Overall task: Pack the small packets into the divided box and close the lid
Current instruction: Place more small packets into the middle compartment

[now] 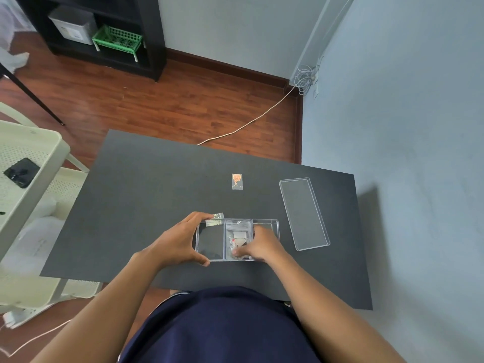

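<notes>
Steadying the divided box on the counter with spread left hand, pressing a packet into the middle compartment with pinching right hand, lid lying aside.

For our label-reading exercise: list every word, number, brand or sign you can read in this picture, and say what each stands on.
No text can be read.
Orange packet: printed pattern, with marks too small to read.
Packet in the left hand: pale pattern only, blurred.
Packets in the box: too blurred.
Grey bin on the shelf: a pale label, too small to read.
</notes>
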